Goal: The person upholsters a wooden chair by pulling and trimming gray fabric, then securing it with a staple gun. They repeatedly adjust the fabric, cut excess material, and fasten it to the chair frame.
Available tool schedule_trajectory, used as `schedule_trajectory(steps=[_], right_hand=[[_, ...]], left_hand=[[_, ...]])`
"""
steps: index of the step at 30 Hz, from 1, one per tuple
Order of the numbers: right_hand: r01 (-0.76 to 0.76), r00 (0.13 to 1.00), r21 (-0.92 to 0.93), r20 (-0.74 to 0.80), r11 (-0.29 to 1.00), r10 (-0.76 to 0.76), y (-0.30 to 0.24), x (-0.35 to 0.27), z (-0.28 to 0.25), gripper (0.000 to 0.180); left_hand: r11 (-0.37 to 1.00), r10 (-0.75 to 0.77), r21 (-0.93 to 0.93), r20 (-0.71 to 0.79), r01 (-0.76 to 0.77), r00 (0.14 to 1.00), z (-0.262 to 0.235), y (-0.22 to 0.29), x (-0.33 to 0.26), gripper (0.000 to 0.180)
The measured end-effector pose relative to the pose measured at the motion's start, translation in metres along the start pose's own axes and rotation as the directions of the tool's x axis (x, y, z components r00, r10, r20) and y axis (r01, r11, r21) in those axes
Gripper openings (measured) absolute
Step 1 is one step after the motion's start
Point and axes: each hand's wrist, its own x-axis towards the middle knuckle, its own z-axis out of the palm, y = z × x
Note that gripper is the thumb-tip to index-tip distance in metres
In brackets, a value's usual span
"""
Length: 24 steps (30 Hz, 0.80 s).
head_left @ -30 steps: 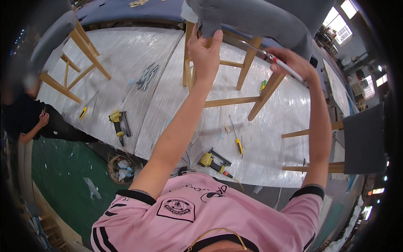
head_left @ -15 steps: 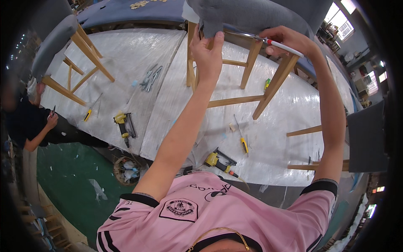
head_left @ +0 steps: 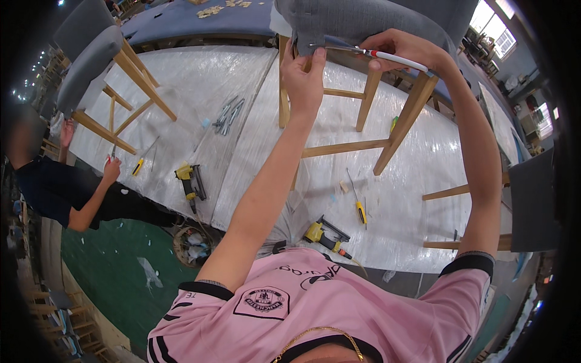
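In front of me a grey upholstered chair (head_left: 378, 19) with wooden legs stands on the plastic-wrapped table. At its near left corner my left hand (head_left: 305, 78) pinches the edge of the grey fabric (head_left: 307, 41) between thumb and fingers. My right hand (head_left: 407, 48) is closed around a pair of scissors (head_left: 399, 60) with white and red handles. The silver blades point left, along the lower edge of the seat, with their tips at the fabric near my left thumb. Whether the blades are apart is hard to make out.
Two yellow staple guns (head_left: 327, 233) (head_left: 189, 183), a yellow-handled screwdriver (head_left: 361, 213) and several metal bolts (head_left: 229, 115) lie on the wrapped table (head_left: 254, 109). Another grey chair (head_left: 91, 57) stands left, beside a co-worker (head_left: 57, 187). A third chair (head_left: 532, 199) lies right. A bin (head_left: 192, 245) sits below.
The scissors and my right hand have shifted slightly left and up, toward the pinched fabric. The view has shifted a little. The co-worker's hand has moved closer to the left chair's leg.
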Motion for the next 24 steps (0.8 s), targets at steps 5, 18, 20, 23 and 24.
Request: schedule_trajectory(steps=[5,18,20,23,24], right_hand=[[-0.061,0.997,-0.015,0.054,0.998,0.062,-0.017,-0.006,-0.010,0.106],[-0.029,0.998,0.008,0.047,1.000,0.029,-0.015,-0.004,-0.008,0.093],[-0.033,0.997,0.011,0.069,0.999,0.033,-0.022,-0.004,-0.010,0.089],[-0.074,0.995,0.004,0.071,0.997,0.074,-0.014,-0.004,-0.009,0.086],[-0.090,0.994,0.000,0.069,0.996,0.090,-0.011,-0.002,-0.006,0.086]], left_hand=[[1.000,-0.003,0.016,0.008,0.003,1.000,0.000,-0.001,0.001,0.038],[0.993,-0.071,-0.088,0.073,0.078,0.995,-0.004,0.012,0.000,0.033],[0.984,-0.114,-0.127,0.075,0.123,0.991,-0.005,0.018,-0.003,0.033],[0.991,-0.118,-0.059,0.086,0.124,0.989,-0.004,0.019,-0.004,0.034],[0.992,-0.109,-0.051,0.086,0.114,0.990,-0.005,0.015,-0.004,0.035]])
